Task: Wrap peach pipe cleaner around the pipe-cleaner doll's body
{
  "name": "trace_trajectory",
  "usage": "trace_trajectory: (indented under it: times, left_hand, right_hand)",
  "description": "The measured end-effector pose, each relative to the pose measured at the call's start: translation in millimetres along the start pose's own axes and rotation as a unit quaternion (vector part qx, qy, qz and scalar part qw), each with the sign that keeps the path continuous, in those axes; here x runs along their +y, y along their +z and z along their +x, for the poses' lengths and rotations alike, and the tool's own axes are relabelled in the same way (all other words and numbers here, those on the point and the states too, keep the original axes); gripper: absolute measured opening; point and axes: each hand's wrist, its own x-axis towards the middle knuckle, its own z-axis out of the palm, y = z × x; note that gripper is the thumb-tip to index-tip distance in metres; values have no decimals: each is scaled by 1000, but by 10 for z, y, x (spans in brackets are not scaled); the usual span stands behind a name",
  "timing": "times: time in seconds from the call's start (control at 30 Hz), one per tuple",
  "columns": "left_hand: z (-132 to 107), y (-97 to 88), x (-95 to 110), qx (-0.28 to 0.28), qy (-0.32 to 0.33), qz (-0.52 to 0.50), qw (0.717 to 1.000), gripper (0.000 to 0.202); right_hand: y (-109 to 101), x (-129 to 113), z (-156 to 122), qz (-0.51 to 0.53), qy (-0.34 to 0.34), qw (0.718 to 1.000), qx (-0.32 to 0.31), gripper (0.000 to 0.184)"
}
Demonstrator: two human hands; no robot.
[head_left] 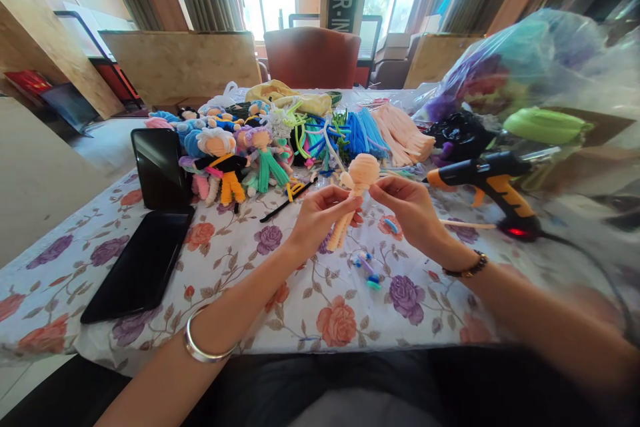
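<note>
A bare peach pipe-cleaner doll [364,170], with a round wound head and two legs hanging down, is in my left hand [327,213]. The fingers of that hand are closed around its body. My right hand [407,207] pinches at the doll's side just below the head; the exact spot between thumb and finger is hidden. Beneath the hands, small blue, purple and green fuzzy scraps [369,270] lie on the flowered tablecloth [310,320]. A black and orange glue gun [500,180] with a glowing red light stands to the right of my right hand.
Finished dolls [220,153] crowd the back left, beside a propped black tablet [157,167] and a flat one [143,263]. Bundles of blue [367,133] and peach pipe cleaners [403,133] lie behind the hands. A large plastic bag [520,60] and a green container [545,123] are back right.
</note>
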Motion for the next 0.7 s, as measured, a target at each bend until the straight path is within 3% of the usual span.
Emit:
trace_trajectory:
  times: [0.7]
  left_hand:
    - [-10, 3, -16, -8, 22, 26, 999, 24]
  right_hand:
    - [-8, 33, -13, -80, -39, 996, 16, 34]
